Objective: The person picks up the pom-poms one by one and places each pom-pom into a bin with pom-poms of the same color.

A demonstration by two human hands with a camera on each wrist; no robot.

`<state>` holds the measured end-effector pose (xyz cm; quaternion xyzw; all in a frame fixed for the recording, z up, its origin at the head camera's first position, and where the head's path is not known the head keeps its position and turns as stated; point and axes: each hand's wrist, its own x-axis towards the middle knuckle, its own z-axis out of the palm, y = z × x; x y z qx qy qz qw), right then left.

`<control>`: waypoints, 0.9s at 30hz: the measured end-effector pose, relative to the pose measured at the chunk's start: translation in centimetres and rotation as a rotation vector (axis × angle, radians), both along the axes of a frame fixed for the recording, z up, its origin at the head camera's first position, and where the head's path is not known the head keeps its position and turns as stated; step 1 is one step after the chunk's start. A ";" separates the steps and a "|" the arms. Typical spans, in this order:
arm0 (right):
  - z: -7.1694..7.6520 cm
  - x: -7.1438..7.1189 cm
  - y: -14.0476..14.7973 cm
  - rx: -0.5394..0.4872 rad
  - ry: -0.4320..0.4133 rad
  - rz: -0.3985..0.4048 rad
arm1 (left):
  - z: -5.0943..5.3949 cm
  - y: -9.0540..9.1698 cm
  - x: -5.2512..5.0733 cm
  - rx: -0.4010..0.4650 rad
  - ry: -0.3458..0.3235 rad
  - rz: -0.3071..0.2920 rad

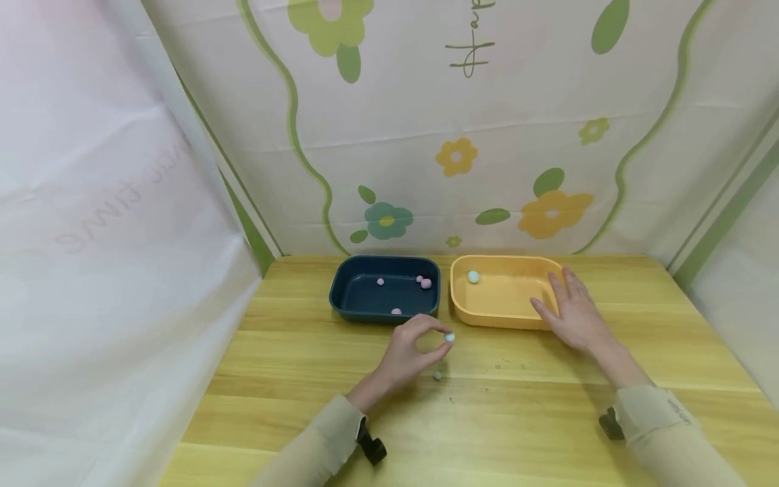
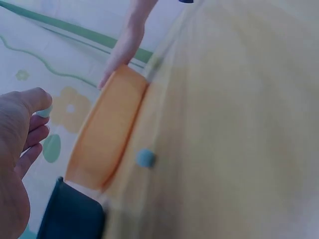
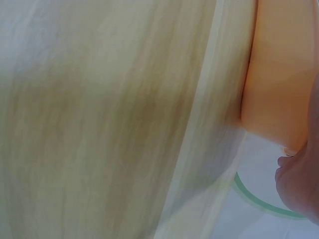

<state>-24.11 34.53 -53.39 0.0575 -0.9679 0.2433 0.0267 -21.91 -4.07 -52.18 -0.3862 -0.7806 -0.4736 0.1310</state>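
Between thumb and forefinger my left hand [image 1: 406,352] pinches a small light-blue ball [image 1: 450,337], held above the table just in front of the gap between two trays. Another small blue ball [image 1: 437,376] lies on the wood below that hand; the left wrist view shows this ball [image 2: 145,158] too. My right hand [image 1: 577,314] rests on the right end of the yellow tray [image 1: 505,320], fingers spread over its rim. One light-blue ball [image 1: 473,276] sits inside that tray at the left. The dark blue tray [image 1: 365,316] holds several pink balls [image 1: 426,283].
Both trays stand side by side at the back of the wooden table [image 1: 523,419], close to a white flower-printed curtain [image 1: 402,122]. Another white curtain [image 1: 122,270] hangs along the left side. Tiny dark specks dot the wood in front of the yellow tray.
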 end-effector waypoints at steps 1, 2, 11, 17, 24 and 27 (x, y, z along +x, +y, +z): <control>0.0 0.0 0.0 -0.002 -0.001 0.001 | 0.3 0.4 -0.4 0.006 0.005 0.003; 0.0 0.0 -0.1 -0.003 -0.002 0.002 | 0.5 0.8 -0.7 0.012 0.018 0.005; -0.1 -0.2 -0.2 0.010 -0.007 0.009 | 1.4 4.5 -4.2 0.014 0.064 0.035; -0.3 -0.2 -0.2 0.009 0.009 0.009 | 1.6 6.1 -5.5 -0.036 0.054 0.076; -0.2 0.0 -0.1 0.009 0.038 0.001 | 1.7 7.8 -6.6 -0.080 0.031 0.071; -0.2 -0.1 0.0 0.015 0.040 0.000 | 1.7 8.6 -7.0 -0.090 0.026 0.069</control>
